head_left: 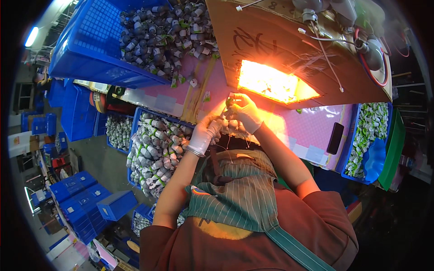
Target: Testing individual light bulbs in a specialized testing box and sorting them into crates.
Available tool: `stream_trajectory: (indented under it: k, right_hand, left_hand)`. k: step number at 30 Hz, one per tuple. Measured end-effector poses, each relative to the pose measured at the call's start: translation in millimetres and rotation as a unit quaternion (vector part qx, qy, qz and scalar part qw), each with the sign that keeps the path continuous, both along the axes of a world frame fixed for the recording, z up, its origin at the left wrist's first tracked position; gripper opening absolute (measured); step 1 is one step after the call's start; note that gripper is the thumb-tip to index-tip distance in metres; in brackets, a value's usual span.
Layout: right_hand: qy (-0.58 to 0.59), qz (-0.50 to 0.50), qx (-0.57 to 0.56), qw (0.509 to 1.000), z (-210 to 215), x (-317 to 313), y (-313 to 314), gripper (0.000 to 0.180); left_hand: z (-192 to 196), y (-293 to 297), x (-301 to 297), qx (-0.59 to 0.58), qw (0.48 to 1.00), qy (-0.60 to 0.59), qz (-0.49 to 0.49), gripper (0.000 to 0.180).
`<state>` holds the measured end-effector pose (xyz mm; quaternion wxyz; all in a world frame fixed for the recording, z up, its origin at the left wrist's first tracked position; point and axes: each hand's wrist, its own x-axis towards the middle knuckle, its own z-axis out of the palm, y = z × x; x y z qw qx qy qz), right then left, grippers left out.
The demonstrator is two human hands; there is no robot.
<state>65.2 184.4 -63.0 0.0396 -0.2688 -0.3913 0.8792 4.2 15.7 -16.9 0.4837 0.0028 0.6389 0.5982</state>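
Both my hands wear thin white gloves and meet at the table's near edge, in front of a glowing cardboard box. My right hand (246, 112) is closed, pinching a small dark piece with a green part (229, 102) between thumb and fingertips. My left hand (208, 133) is closed too, its fingertips just below that piece; what they grip, if anything, is hidden. Right beneath my hands sit several small pale round pieces (233, 124) with thin wires hanging over the edge.
A cardboard box (289, 49) with a brightly lit opening stands ahead. A blue crate (86, 58) spills grey bulb-shaped pieces at the back left. Bins of similar pieces (153, 153) stand left, a phone (335, 138) and a bin of white-green pieces (371, 131) right. Wires dangle over the box.
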Motion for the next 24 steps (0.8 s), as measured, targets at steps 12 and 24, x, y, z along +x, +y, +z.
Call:
stream_trajectory:
  k: [12, 24]
  right_hand:
    - [-0.013, 0.173, 0.437, 0.883, -1, 0, 3, 0.017]
    - [0.011, 0.233, 0.415, 0.879, 25, 10, 0, 0.024]
  left_hand:
    - [-4, 4, 0, 0.060, 0.984, 0.164, -0.026, 0.054]
    - [-6, -3, -3, -0.049, 0.971, 0.182, -0.147, 0.056]
